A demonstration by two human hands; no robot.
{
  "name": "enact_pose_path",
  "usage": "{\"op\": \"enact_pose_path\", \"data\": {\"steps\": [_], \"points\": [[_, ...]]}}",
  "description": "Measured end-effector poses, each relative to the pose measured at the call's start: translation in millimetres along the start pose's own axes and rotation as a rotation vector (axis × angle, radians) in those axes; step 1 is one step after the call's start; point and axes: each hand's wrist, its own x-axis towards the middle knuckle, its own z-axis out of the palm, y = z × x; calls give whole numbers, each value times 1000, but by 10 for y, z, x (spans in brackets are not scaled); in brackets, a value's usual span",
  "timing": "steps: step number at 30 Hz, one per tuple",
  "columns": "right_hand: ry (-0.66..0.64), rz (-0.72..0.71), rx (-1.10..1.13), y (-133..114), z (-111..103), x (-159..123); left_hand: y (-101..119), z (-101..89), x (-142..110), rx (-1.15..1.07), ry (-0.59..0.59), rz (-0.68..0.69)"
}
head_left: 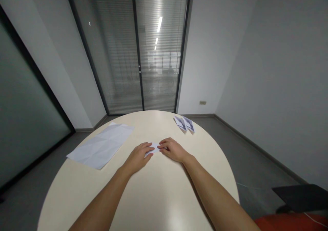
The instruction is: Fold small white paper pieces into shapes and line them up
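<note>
Both my hands rest on a small folded piece of white paper (pixel 154 147) near the middle of the round cream table (pixel 143 196). My left hand (pixel 139 157) lies flat with its fingers stretched over the paper's left part. My right hand (pixel 172 149) presses on the paper's right part, fingers bent and close together with the tips on the paper. Most of the small paper is hidden under the fingers.
A large creased white sheet (pixel 101 145) lies on the table's left side. Two small folded paper pieces (pixel 183 123) sit at the far right edge. Glass doors with blinds (pixel 133 50) stand behind the table. A dark object (pixel 302 196) and something red (pixel 294 222) are at lower right.
</note>
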Motion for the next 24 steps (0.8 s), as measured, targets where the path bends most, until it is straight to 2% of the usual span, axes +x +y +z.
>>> {"op": "enact_pose_path", "data": {"steps": [7,16,20,24], "points": [[-69,-8,-43,101,-204,-59,-5,-28,-22,-6,-10,-30],[-92,-190,-126,-153,-97,42,23,-10,27,11,-10,-2],[-114,-152,-122,-194,-110,58,40,-21,33,18,-20,-10],[-128,-79,-112,-107,-164,25,23,-13,16,6,-22,-25]]}}
